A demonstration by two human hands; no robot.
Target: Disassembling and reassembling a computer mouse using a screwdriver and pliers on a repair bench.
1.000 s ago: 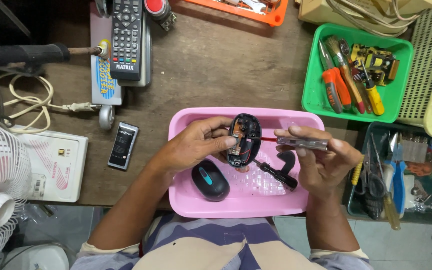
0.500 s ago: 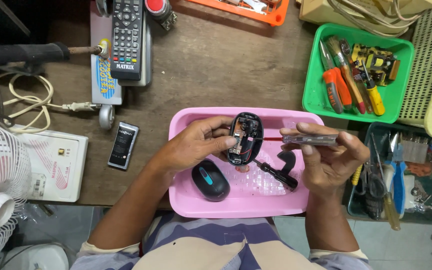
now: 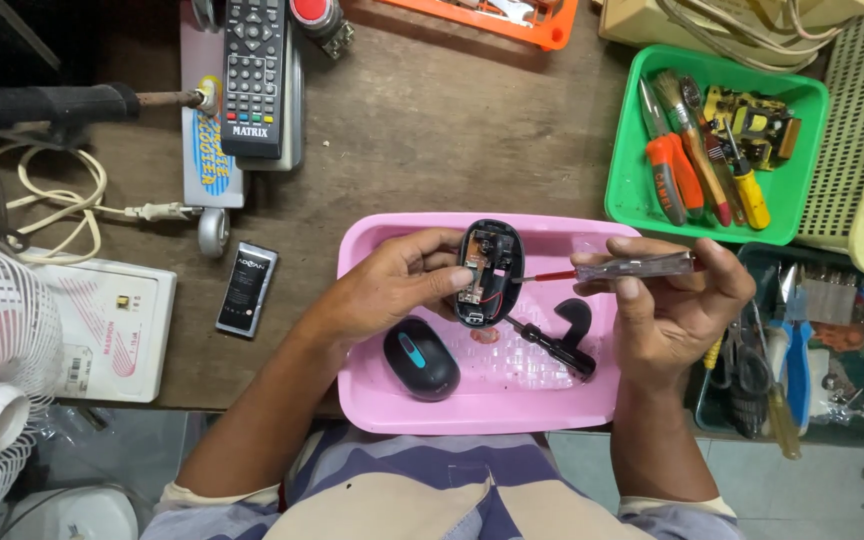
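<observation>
Wooden workbench under pink tray, left hand gripping opened mouse base, right hand gripping screwdriver

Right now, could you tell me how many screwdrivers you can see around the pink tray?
4 clearly: one in the right hand, tip at the opened mouse; one black lying in the pink tray; orange and yellow ones in the green basket. More may hide among the tools.

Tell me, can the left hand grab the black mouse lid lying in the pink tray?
Probably not right away: the left hand is full, gripping the opened mouse base. The mouse lid lies just below it in the pink tray, uncovered.
</observation>
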